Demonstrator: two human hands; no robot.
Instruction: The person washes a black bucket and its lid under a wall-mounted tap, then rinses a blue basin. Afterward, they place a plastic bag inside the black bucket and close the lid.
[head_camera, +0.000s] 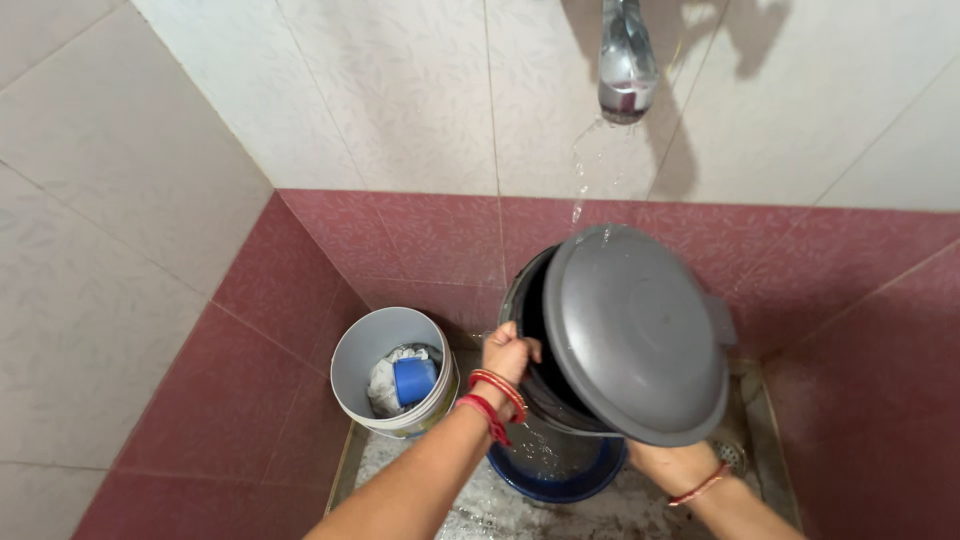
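Rinsing a lidded bin under a running tap, seen from above. The left hand (507, 356) grips the rim of the dark bin (535, 345) with fingers curled over its edge; the right hand (672, 462) supports the bin from below, its fingers hidden behind the body, so the exact grip cannot be told. The bin is held tilted, mouth toward the wall, above a blue basin (560, 478) on the wet floor (640, 510). Its grey lid (630, 335) hangs swung open on its hinge. Water falls from the tap (626, 60) in a thin stream that lands near the top of the lid.

To do this step well, the mouth should probably be brought directly under the stream, the rim grip kept firm (wet plastic is likely slippery), and the bin kept over the basin so run-off drops into it.

The bin appears round, dark inside, with a smooth, domed grey lid bearing a small side tab. A white bucket (392, 345) with a blue cup (414, 380) stands just left of it.
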